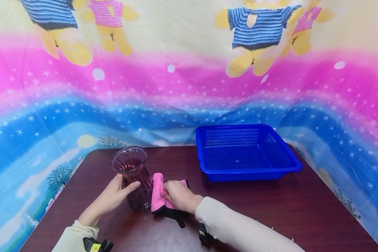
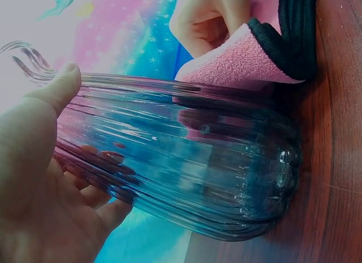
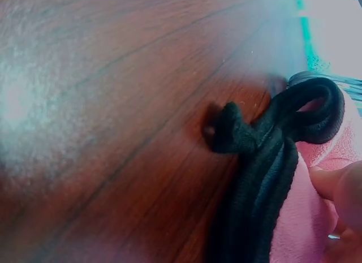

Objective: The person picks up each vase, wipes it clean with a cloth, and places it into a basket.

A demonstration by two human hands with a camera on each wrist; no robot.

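Note:
A purple-tinted ribbed glass vase with a flared rim stands slightly tilted at the left of the table. My left hand grips it below the neck, thumb on the near side and fingers round the far side, as the left wrist view shows through the glass of the vase. Just right of it, my right hand pinches a bunched pink cloth with black edging. The cloth lies against or very close to the vase's side. In the right wrist view, the black edging hangs by the tabletop.
A blue plastic basket with perforated walls sits at the back right of the dark brown wooden table. Behind the table hangs a printed curtain with bears and snowflakes. Black wrist devices are strapped on both sleeves.

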